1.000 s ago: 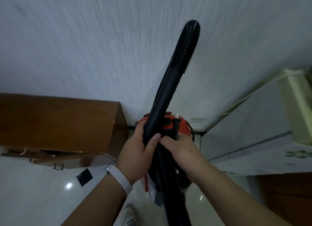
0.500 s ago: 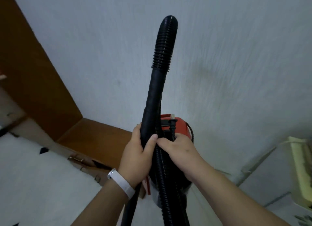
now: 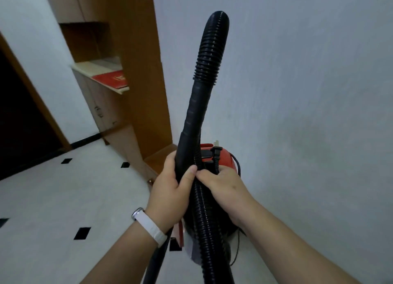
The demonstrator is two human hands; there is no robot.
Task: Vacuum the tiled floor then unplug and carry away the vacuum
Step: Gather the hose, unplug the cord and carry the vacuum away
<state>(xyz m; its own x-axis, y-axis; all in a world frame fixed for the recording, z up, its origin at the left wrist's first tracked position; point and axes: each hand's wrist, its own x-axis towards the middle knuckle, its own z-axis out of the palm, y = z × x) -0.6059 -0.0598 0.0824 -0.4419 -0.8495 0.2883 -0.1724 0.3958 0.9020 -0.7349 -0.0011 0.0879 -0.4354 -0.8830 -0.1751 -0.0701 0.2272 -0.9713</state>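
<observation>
A dark doorway (image 3: 19,122) opens at far left beyond the tiled floor (image 3: 63,198), with a wooden cabinet (image 3: 136,71) just right of it. The left hand (image 3: 170,190), a white band on its wrist, is wrapped around the black hose (image 3: 197,113), which rises upright. Behind it sits the red vacuum (image 3: 225,158), lifted clear of the floor, its plug (image 3: 215,151) free and resting on top. The right hand (image 3: 223,186) is clamped on the vacuum's top, pinning the cord. Carrying it off well likely means keeping the hose gathered, cord off the floor, and clearing the cabinet corner.
</observation>
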